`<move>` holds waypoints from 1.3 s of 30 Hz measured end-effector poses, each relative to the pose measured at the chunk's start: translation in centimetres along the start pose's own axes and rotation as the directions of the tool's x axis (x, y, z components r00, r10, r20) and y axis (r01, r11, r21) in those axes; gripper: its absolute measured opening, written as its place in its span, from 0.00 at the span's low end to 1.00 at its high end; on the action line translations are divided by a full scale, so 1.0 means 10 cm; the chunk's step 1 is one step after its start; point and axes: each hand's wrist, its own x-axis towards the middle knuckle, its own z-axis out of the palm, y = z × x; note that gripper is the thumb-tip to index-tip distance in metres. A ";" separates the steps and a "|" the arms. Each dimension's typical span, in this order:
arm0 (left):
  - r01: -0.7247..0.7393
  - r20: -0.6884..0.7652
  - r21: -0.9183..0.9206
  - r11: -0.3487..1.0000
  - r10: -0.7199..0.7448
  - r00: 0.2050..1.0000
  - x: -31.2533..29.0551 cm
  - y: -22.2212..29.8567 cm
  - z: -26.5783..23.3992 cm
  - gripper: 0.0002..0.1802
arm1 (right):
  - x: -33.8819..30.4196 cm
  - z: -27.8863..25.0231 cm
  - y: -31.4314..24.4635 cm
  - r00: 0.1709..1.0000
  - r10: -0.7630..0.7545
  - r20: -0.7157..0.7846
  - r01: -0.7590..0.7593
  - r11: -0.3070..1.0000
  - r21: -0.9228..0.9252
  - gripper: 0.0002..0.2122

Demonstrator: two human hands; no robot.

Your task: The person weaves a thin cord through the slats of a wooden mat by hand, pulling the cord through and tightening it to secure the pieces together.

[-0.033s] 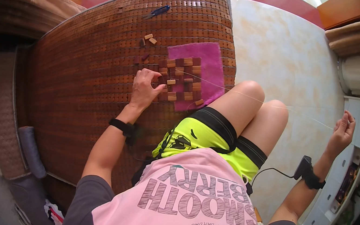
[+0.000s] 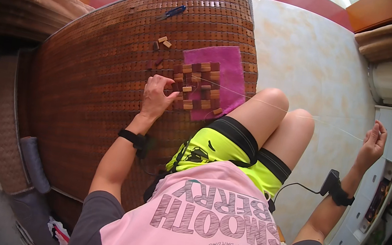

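A checkered piece of dark and light wooden blocks (image 2: 202, 104) lies partly on a magenta cloth (image 2: 234, 77), with openings between some blocks. My left hand (image 2: 156, 97) is at its left edge, thumb and forefinger curled around a dark block there. Far out to the right, my right hand (image 2: 373, 140) is closed, pinching a thin clear thread (image 2: 270, 104). That thread runs from the block piece over my knees and looks drawn out. Whether a needle is in my right fingers is too small to tell.
Loose blocks (image 2: 166, 43) lie beyond my left hand on the brown tiled mat (image 2: 99, 56). Farther off is a blue-handled cutting tool (image 2: 175, 11). My bare knees (image 2: 271, 101) stick out past the mat's edge. A white cabinet (image 2: 389, 132) stands beside my right hand.
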 end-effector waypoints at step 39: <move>0.108 0.010 0.150 0.983 -0.111 0.994 0.78 -0.54 -0.23 0.09 | -0.26 0.45 -0.15 0.992 0.011 0.127 -0.013 1.000 0.010 0.08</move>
